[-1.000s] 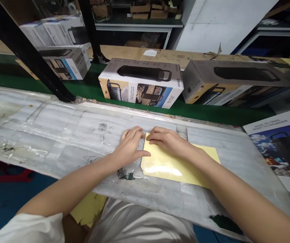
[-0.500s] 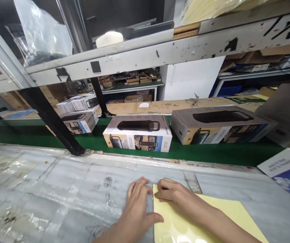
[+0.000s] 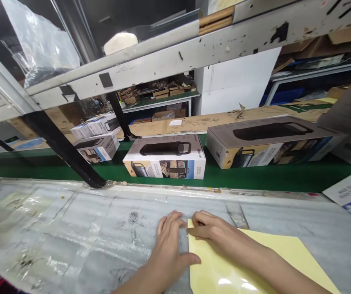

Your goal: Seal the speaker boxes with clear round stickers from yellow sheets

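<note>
A glossy yellow sheet point(image 3: 288, 253) lies on the film-covered white work surface point(image 3: 101, 228) at the lower right. My right hand point(image 3: 209, 230) rests on its upper left corner, fingers curled and pinching at the edge. Just left of the sheet is my left hand point(image 3: 171, 245), its fingers apart and slightly bent, the thumb tip lying on the sheet's left edge. My left palm holds nothing.
Beyond the surface, a green conveyor belt point(image 3: 239, 179) carries printed boxes, among them a speaker box point(image 3: 166, 157) and a larger box point(image 3: 270, 141). A black post point(image 3: 61, 147) and a white overhead beam point(image 3: 150, 61) stand in front.
The view has tilted and shifted slightly. Both hands keep nearly the same pose at the sheet, with the right fingers a little more curled at its corner.
</note>
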{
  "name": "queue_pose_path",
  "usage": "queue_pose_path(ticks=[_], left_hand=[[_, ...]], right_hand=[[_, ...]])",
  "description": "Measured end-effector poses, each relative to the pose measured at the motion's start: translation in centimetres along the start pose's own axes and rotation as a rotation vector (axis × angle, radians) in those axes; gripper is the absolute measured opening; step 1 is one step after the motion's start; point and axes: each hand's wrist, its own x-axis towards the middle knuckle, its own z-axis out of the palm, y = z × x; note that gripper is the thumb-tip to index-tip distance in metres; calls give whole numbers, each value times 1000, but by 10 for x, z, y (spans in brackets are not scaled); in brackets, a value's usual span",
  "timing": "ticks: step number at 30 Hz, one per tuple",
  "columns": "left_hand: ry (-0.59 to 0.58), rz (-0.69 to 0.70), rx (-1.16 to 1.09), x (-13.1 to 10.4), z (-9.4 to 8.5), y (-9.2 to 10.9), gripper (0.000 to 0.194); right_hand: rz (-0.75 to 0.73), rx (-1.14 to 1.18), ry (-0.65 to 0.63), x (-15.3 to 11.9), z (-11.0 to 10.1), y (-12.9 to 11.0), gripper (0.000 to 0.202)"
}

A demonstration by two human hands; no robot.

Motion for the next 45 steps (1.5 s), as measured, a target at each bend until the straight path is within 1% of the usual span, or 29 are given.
queue_pose_path(ticks=[3, 5, 6, 7, 8, 9, 10, 11, 13, 15, 17, 18, 20, 21, 22, 23, 24, 25, 26, 27, 28, 29, 30, 31, 32, 34, 37, 40, 45], left_hand=[[60, 73, 76, -3, 5, -9, 65], [131, 188, 168, -7, 9, -16, 53], [158, 284, 219, -8, 10, -18, 42], [166, 411, 265, -10, 11, -19, 28], [147, 557, 303, -11, 12, -19, 15], [108, 701, 331, -11, 12, -18, 14], [58, 822, 350, -10, 12, -16, 20], [11, 909, 360, -10, 12, -13, 25], [-29, 977, 364, -8, 12, -7, 26], [-24, 983, 354, -9, 11, -4, 24], [-35, 986, 340, -10, 7, -4, 24], [-48, 987, 324, -8, 3, -4, 24], [-64, 987, 283, 5, -10, 1, 26], [-46, 974, 261, 18, -20, 8, 26], [7, 934, 246, 37, -31, 17, 26], [73, 882, 245, 62, -42, 30, 27], [189, 755, 259, 90, -53, 45, 28], [296, 595, 287, 121, -63, 62, 28], [359, 455, 324, 153, -71, 78, 35], [384, 309, 375, 183, -77, 93, 49], [334, 157, 427, 209, -81, 105, 61], [260, 44, 464, 230, -83, 113, 71], [195, -33, 492, 245, -83, 118, 78], [143, -72, 510, 255, -82, 119, 80], [116, -80, 520, 260, -80, 118, 81], [123, -62, 534, 261, -77, 111, 79], [153, -50, 541, 254, -74, 102, 76], [184, -24, 533, 252, -74, 99, 71], [208, -29, 501, 253, -76, 97, 70]], right_hand=[[-69, -47, 30, -4, 2, 5, 35], [-65, -6, 44, -5, 3, 8, 30], [-42, 41, 48, -5, 3, 9, 26], [-9, 99, 51, -5, 2, 9, 23], [27, 162, 51, -5, 1, 9, 21], [62, 225, 51, -5, 1, 9, 21], [97, 286, 54, -5, -1, 9, 20], [130, 347, 62, -4, -2, 9, 19], [182, 486, 66, -5, -8, 11, 13], [203, 640, 68, -7, -18, 15, 7], [204, 771, 104, -12, -35, 20, 19], [211, 820, 146, -15, -45, 24, 25], [250, 884, 259, -24, -67, 29, 34], [277, 904, 316, -29, -77, 32, 37], [302, 915, 369, -32, -87, 34, 39], [322, 918, 415, -34, -96, 36, 40], [339, 915, 452, -34, -104, 38, 41], [352, 911, 484, -31, -111, 39, 42], [362, 912, 514, -26, -118, 41, 43], [368, 917, 541, -17, -125, 43, 44], [371, 925, 575, -5, -132, 44, 44], [379, 933, 623, 9, -138, 47, 43], [390, 936, 679, 26, -145, 50, 41], [404, 933, 733, 44, -151, 53, 37], [421, 925, 778, 62, -156, 57, 33], [460, 907, 827, 98, -163, 68, 28], [535, 892, 798, 137, -167, 83, 27], [628, 877, 736, 157, -165, 92, 28], [701, 870, 674, 165, -163, 96, 25]])
